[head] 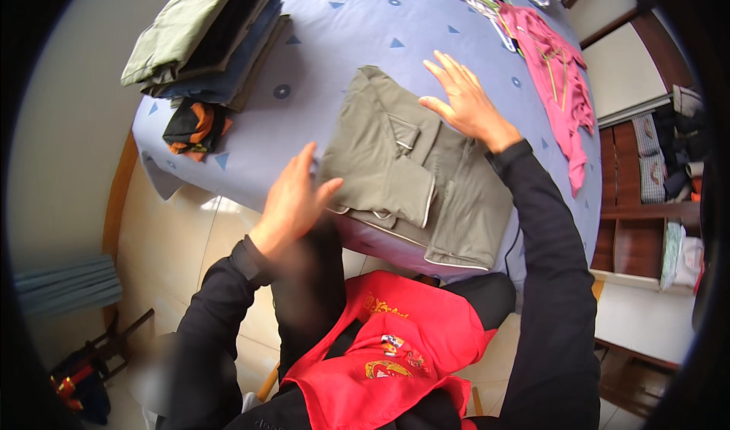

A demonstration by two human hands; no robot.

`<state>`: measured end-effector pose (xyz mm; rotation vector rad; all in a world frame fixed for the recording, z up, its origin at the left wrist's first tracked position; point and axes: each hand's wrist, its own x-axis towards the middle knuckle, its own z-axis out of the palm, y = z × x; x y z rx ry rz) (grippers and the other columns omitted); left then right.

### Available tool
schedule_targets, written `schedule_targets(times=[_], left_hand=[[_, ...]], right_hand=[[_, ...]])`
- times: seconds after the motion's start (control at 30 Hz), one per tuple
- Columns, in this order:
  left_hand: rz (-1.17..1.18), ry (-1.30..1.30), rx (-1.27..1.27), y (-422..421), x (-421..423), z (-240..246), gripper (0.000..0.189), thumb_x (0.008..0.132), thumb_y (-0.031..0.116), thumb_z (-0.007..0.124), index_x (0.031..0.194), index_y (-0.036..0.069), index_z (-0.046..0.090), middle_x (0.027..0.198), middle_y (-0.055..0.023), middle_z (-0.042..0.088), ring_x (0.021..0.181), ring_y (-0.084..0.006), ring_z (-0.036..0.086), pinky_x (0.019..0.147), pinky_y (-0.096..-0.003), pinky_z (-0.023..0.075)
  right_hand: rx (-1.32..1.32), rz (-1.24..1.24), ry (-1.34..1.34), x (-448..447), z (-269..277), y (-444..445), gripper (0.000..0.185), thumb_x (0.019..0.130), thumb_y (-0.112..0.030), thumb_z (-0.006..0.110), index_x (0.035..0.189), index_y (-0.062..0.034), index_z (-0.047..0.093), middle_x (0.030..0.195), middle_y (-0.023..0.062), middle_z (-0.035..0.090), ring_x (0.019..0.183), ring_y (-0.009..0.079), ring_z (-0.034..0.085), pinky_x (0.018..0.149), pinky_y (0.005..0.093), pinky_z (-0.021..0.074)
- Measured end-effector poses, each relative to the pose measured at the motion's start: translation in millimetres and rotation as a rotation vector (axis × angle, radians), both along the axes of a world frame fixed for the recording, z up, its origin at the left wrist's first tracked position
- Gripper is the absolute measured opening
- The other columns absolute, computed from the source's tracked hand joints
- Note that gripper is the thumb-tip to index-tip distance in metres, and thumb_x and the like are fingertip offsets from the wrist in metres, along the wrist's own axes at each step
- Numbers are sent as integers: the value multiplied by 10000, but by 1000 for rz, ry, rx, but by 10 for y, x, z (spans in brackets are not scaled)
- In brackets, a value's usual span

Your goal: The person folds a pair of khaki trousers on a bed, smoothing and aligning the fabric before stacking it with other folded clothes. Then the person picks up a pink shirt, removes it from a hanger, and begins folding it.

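An olive-grey garment with pale piping (376, 162) lies partly folded at the near edge of the bed. One sleeve with a piped cuff is laid across its front, and a small piped pocket flap shows near the middle. My left hand (293, 196) is beside the garment's left edge, fingers apart and holding nothing. Over its upper right part, my right hand (465, 99) is spread with nothing in it. Whether either hand touches the cloth I cannot tell.
A stack of folded clothes (205, 48) stands at the bed's left, with a black-and-orange cloth bundle (197, 128) before it. Pink clothing (547, 65) and white hangers (485, 11) lie to the right on the patterned sheet (342, 36). Wooden shelves (627, 236) hold clothes at far right.
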<state>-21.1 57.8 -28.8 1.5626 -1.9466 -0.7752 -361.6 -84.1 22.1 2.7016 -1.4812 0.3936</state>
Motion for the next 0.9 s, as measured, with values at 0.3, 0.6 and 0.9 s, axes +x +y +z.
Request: schedule_targets(times=[0.3, 0.6, 0.9], left_hand=[[66, 417, 599, -219, -102, 18, 671, 873, 210, 768, 1409, -88, 497, 1131, -193, 700, 984, -248, 705, 834, -354, 567], [1, 230, 38, -1, -767, 750, 526, 827, 90, 672, 1334, -29, 597, 1122, -203, 703, 996, -295, 710, 858, -380, 559], [-560, -386, -596, 1128, -2824, 565, 474, 822, 153, 651, 1266, 9, 568, 1013, -84, 572, 949, -245, 580, 769, -360, 502]], right_hand=[[235, 270, 139, 363, -175, 1826, 739, 961, -544, 598, 1424, 25, 508, 1534, 234, 438, 1480, 390, 344, 1206, 551, 270], [618, -118, -676, -32, 177, 1685, 502, 1001, -484, 620, 1227, -40, 679, 1180, 139, 689, 1120, 304, 651, 965, 364, 501], [932, -531, -1638, -1452, -15, 1819, 517, 1027, -369, 611, 1410, -33, 528, 1343, 99, 625, 1204, 219, 618, 1037, 462, 496]])
